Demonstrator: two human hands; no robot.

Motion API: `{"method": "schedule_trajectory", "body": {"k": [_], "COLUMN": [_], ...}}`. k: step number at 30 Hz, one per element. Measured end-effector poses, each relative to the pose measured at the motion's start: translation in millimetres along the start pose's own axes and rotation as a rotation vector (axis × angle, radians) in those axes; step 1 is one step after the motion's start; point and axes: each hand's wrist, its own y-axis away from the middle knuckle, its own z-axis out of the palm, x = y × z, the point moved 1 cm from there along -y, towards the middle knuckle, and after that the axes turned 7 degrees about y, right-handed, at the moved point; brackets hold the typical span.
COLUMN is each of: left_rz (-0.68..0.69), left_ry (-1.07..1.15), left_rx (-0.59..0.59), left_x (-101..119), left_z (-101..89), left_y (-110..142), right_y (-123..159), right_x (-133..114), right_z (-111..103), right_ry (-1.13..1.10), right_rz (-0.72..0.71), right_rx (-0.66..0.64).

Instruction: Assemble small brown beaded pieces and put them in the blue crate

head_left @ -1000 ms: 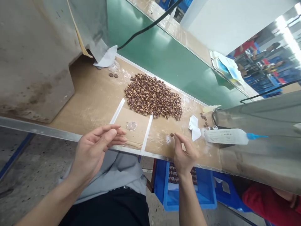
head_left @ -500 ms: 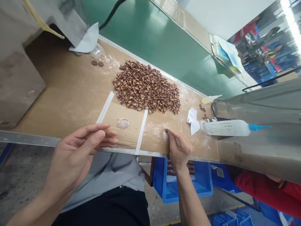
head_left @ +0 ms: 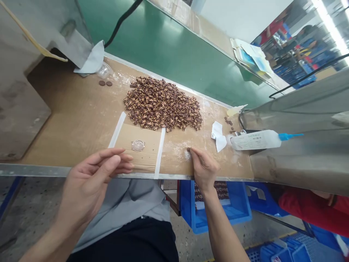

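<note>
My right hand (head_left: pixel 204 168) pinches a small brown part (head_left: pixel 188 149) at its fingertips and presses it onto a whitish smear on the wooden bench (head_left: pixel 81 109). My left hand (head_left: pixel 94 179) hovers at the bench's near edge with its fingers stretched out and nothing in them. Just beyond it a small clear round dish (head_left: pixel 137 145) lies on a cardboard patch framed by two white strips (head_left: pixel 117 130). A big heap of small brown parts (head_left: pixel 162 104) lies behind the patch.
A white bottle with a blue nozzle (head_left: pixel 257 140) lies on its side to the right, beside crumpled white paper (head_left: pixel 218 135). A grey metal housing (head_left: pixel 297 145) stands right, another (head_left: pixel 24 72) left. A green conveyor belt (head_left: pixel 177 54) runs behind. Blue bins (head_left: pixel 218 211) sit under the bench.
My right hand has lowered the brown part from just above the bench onto the whitish smear. The left hand has kept its pose; the view has shifted.
</note>
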Motion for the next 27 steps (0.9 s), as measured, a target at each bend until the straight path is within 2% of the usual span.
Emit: {"method": "schedule_trajectory", "body": {"k": [2,5,7,9,11,14,20,27], "left_rz": [0.009,-0.04,-0.091,-0.116,-0.107,-0.063,-0.082,-0.037], "left_ry": [-0.07,-0.201,-0.259,-0.301,-0.352,-0.426,-0.453,-0.548], "left_rx": [-0.074,-0.276,-0.395,-0.466,-0.511,-0.553,-0.572,-0.589], "left_x": [-2.4,-8.9,-12.9,-15.1,-15.6,-15.7,-19.2,-12.9], "left_z": [3.8,17.6,30.9,43.6,52.7,57.7,55.1,60.6], "left_y": [3.9,13.9,22.1,29.3,34.2,37.1,38.4,36.6], "right_y": [1.4,7.4,11.0,12.4,11.7,10.6,14.8,15.6], "right_x": [-11.1,-40.6,-65.2,-88.1,-104.8,-116.7,-117.7,-116.6], "right_z": [-5.8,-19.7,-29.2,-37.3,-43.4,-47.5,-45.7,-45.1], "right_ry": [-0.065,-0.257,-0.415,-0.544,-0.597,-0.613,-0.666,-0.744], "right_rz": [0.073,0.314,0.462,0.526,0.522,0.5,0.495,0.494], "right_rx": [0.044,0.064,-0.02,-0.122,-0.177,-0.216,-0.26,-0.243]}}
